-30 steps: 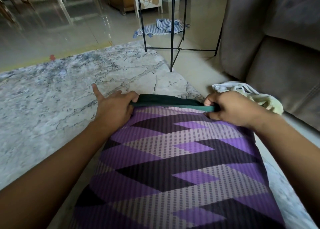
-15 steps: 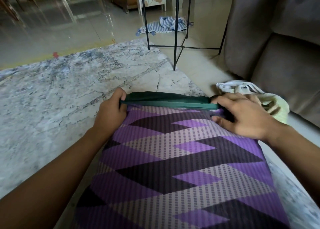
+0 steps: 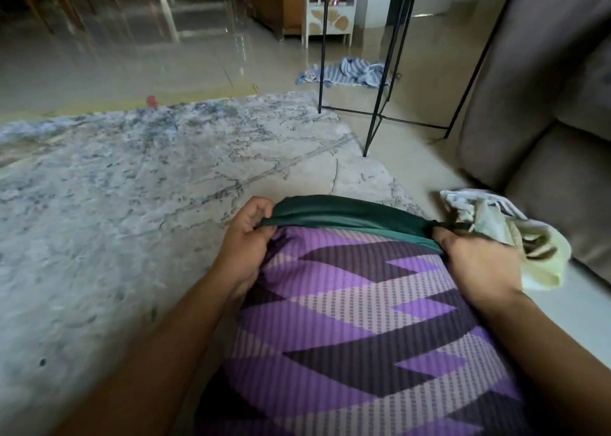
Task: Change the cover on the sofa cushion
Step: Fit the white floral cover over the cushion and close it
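Beside the sofa point(image 3: 545, 138), a green cushion point(image 3: 347, 212) pokes from a purple zigzag cover's point(image 3: 363, 320) far end, left hand point(image 3: 246, 254) and right hand point(image 3: 476, 260) each pinching a green corner; likely mid-swap, needing an even two-handed pull next.

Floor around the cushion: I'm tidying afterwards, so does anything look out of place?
Yes. A blue-striped cloth lies crumpled on the tiles by the black stand, and a cream cloth sits bunched by the sofa base beside the right hand.
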`<state>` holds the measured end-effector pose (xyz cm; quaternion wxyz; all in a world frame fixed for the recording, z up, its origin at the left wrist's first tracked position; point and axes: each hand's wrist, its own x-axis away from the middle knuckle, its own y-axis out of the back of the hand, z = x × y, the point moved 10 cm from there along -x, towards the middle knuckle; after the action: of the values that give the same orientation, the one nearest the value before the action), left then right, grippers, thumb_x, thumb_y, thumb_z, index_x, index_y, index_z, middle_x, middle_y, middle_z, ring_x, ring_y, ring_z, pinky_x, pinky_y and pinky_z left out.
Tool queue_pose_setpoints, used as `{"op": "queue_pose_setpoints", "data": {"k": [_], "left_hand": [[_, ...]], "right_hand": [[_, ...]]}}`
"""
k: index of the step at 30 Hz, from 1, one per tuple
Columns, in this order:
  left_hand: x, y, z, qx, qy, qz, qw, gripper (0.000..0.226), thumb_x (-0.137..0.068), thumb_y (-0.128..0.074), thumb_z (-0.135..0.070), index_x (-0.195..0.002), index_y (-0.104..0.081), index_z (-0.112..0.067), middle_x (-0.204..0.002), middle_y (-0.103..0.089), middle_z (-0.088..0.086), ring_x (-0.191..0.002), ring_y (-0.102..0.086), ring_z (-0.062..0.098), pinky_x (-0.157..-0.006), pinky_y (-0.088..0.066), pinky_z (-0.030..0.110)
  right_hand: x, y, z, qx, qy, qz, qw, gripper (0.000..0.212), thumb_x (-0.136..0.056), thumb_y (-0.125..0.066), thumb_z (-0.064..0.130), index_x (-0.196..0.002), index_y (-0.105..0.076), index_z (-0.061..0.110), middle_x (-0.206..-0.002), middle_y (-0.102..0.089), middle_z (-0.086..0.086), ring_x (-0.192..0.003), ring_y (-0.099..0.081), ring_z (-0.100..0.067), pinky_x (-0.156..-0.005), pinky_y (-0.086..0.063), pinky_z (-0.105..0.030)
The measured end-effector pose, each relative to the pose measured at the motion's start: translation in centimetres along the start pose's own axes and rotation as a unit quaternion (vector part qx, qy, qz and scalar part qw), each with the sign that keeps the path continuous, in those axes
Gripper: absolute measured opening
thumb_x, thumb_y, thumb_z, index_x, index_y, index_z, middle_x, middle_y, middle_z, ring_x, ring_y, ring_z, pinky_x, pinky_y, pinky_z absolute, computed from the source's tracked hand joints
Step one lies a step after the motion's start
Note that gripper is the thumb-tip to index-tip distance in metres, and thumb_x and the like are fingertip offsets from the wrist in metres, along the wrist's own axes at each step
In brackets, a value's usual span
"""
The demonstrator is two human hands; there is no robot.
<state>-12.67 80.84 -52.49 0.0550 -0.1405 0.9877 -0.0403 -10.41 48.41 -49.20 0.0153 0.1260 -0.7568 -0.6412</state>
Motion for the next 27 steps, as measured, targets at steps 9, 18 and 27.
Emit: {"op": "queue_pose_setpoints", "data": {"k": [9, 18, 27], "left_hand": [[1.6, -1.4, 1.4, 0.18, 0.1, 0.06, 0.977, 0.043, -0.081, -0.032, 0.022, -0.078, -0.045, -0.018, -0.074, -0.057, 0.004, -0.068, -0.055, 0.015, -0.059, -0.044, 0.024], [2.8, 1.0, 2.8, 0.184, 0.179, 0.08, 0.963, 0.031, -0.055, -0.045, 0.0, -0.079, -0.06, -0.01, -0.066, -0.051, 0.004, -0.057, -0.054, 0.012, -0.058, -0.046, 0.026], [3.5, -1.1, -9.8, 0.074, 0.033, 0.112, 0.99, 0.044, -0.055, -0.042, 0.009, -0.074, -0.052, -0.03, -0.099, -0.063, 0.027, -0.08, -0.048, 0.03, -0.057, -0.029, 0.035]], "right_hand": [[-1.9, 8.6, 15.8, -0.253, 0.198, 0.142, 0.936, 0.075, -0.066, -0.054, 0.079, -0.132, -0.042, 0.046, -0.118, -0.056, 0.005, -0.116, -0.048, -0.018, -0.102, -0.042, -0.043], [-2.5, 4.7, 22.6, -0.074, 0.165, 0.026, 0.983, 0.029, -0.096, -0.05, 0.024, -0.12, -0.043, 0.009, -0.111, -0.063, -0.019, -0.101, -0.063, -0.039, -0.079, -0.051, -0.043], [-0.5, 13.7, 17.3, -0.344, 0.086, -0.148, 0.923, 0.021, -0.102, -0.047, 0.02, -0.119, -0.048, 0.008, -0.101, -0.066, -0.015, -0.089, -0.061, -0.036, -0.066, -0.032, -0.032]]}}
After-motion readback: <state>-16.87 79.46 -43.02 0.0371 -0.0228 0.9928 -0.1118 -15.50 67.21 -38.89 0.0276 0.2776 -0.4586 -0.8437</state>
